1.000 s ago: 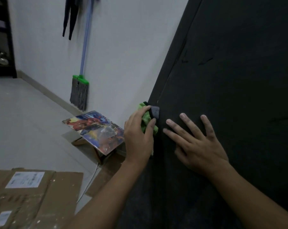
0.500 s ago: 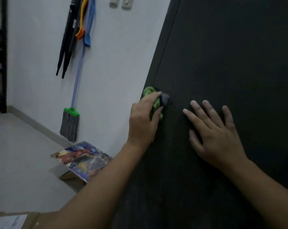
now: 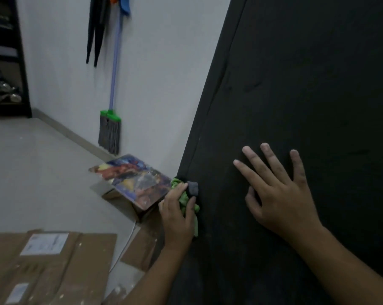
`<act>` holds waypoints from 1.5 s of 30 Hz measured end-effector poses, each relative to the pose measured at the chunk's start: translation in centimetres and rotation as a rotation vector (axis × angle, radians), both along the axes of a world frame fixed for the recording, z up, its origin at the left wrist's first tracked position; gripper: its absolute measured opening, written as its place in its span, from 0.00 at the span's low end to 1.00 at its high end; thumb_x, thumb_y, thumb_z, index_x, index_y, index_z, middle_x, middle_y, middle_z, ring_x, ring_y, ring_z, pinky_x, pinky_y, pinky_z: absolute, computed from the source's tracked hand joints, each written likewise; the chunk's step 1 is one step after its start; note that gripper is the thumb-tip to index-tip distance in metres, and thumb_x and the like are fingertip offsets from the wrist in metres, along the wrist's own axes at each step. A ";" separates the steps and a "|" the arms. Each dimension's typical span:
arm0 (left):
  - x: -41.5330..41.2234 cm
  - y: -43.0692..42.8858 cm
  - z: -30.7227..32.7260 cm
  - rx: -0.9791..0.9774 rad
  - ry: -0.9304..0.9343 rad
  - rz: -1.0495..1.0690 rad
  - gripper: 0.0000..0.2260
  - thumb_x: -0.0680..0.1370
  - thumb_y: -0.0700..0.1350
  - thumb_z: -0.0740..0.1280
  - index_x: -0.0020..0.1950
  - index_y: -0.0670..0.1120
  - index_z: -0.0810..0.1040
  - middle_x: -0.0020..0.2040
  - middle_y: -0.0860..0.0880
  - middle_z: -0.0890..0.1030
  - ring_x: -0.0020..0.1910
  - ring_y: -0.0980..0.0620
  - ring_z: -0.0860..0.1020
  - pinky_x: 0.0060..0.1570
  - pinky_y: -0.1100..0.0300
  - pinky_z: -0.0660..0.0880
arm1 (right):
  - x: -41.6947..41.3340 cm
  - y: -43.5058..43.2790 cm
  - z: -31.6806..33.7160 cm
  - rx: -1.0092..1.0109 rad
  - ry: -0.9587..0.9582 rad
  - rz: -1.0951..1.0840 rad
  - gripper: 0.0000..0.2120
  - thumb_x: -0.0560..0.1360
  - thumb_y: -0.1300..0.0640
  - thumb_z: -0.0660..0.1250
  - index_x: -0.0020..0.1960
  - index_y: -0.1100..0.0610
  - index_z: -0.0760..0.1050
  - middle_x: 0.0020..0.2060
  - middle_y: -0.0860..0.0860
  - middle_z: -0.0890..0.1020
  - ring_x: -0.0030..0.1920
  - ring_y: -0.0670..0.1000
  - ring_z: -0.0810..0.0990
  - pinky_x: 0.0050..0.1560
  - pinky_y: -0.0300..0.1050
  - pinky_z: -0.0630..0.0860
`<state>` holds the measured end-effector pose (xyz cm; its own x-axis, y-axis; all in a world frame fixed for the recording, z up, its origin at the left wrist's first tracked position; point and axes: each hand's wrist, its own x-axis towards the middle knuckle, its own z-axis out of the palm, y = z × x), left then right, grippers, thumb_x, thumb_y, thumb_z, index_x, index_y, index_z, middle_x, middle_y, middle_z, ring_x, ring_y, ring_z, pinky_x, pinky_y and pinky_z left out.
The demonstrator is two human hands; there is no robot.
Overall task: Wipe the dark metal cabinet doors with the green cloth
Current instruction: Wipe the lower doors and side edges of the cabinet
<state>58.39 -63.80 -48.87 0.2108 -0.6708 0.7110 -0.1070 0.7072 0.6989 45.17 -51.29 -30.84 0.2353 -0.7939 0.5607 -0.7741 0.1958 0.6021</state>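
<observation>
Against the left edge of the dark metal cabinet door [image 3: 296, 106], the crumpled green cloth [image 3: 182, 200] is gripped in curled fingers of the left hand [image 3: 176, 219], seemingly to wipe that edge; the right hand [image 3: 283, 199] is laid flat, fingers spread wide, probably steadying the door.

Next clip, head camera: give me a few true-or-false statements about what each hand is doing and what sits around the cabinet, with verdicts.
1. The left hand grips the green cloth at the left edge of the dark cabinet door. True.
2. The right hand holds a second cloth. False: it lies flat on the door with fingers spread and holds nothing.
3. A broom with a green head is against the white wall. True.
4. The flattened cardboard lies on top of the cabinet. False: it lies on the floor.
</observation>
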 end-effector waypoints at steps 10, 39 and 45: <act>-1.7 2.2 -9.1 0.474 0.271 0.030 0.16 0.81 0.51 0.63 0.68 0.53 0.67 0.61 0.59 0.72 0.61 0.63 0.71 0.60 0.70 0.67 | 1.1 -1.9 -8.5 -0.061 -0.075 0.028 0.30 0.74 0.52 0.59 0.77 0.49 0.65 0.80 0.51 0.56 0.80 0.60 0.47 0.73 0.71 0.40; -3.2 1.0 -19.8 0.901 0.416 0.140 0.19 0.83 0.51 0.59 0.73 0.51 0.63 0.66 0.51 0.63 0.65 0.52 0.68 0.64 0.54 0.69 | 5.6 -6.0 -18.3 0.527 0.105 0.001 0.35 0.72 0.44 0.64 0.77 0.54 0.65 0.80 0.56 0.51 0.80 0.59 0.42 0.74 0.67 0.31; -3.2 0.3 -27.9 1.198 0.473 0.266 0.18 0.84 0.48 0.58 0.73 0.48 0.66 0.66 0.44 0.73 0.64 0.43 0.73 0.60 0.51 0.71 | 6.1 -6.8 -21.3 0.586 0.068 -0.001 0.35 0.72 0.44 0.64 0.77 0.54 0.65 0.80 0.55 0.50 0.80 0.58 0.43 0.73 0.68 0.30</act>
